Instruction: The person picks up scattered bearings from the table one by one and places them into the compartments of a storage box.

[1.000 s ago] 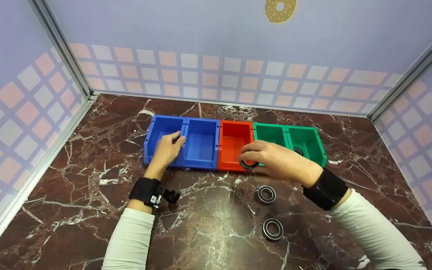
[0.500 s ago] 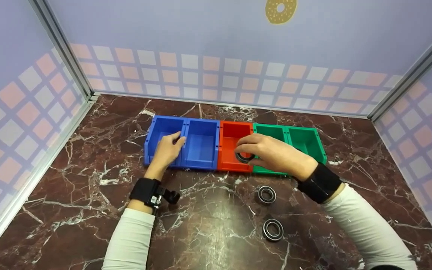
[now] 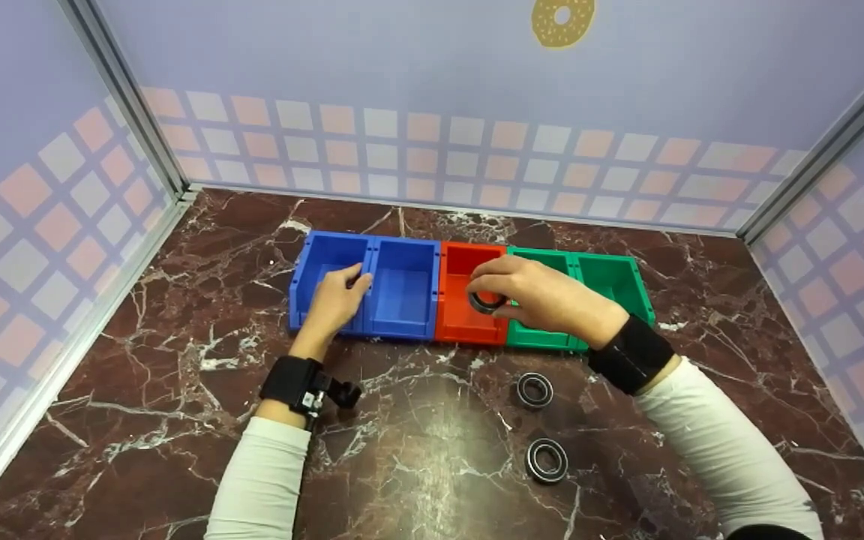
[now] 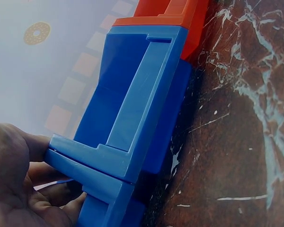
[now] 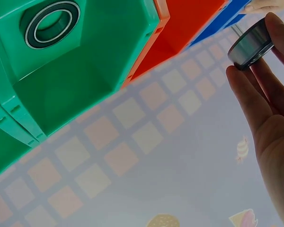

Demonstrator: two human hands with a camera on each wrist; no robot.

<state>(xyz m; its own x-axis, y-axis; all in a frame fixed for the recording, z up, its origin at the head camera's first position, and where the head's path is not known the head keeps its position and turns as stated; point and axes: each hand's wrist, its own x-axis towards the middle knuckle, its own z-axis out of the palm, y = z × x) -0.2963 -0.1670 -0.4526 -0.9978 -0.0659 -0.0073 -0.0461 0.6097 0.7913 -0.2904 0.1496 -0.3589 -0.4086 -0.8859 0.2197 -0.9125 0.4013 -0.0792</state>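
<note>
My left hand [image 3: 336,301] grips the shared wall between the two blue bins [image 3: 402,289], thumb and fingers curled on either side of it in the left wrist view. Above the red bin [image 3: 462,326] my right hand [image 3: 548,296] holds a ball bearing [image 5: 252,43] pinched between thumb and fingers, its steel outer side showing in the right wrist view. Another bearing [image 5: 52,24] lies inside the green bin [image 5: 85,71] beside the red one. Two more bearings, one farther [image 3: 535,390] and one nearer [image 3: 547,460], lie flat on the marbled table.
The bins stand joined in one row, blue at left, red in the middle, green [image 3: 612,281] at right. A pale purple wall [image 3: 432,67] with checks rises behind, with side panels left and right. The dark marbled tabletop [image 3: 402,450] spreads in front.
My right hand has risen and shifted slightly left and away from me with the bearing, now over the red bin. The left hand and the table bearings stay put.
</note>
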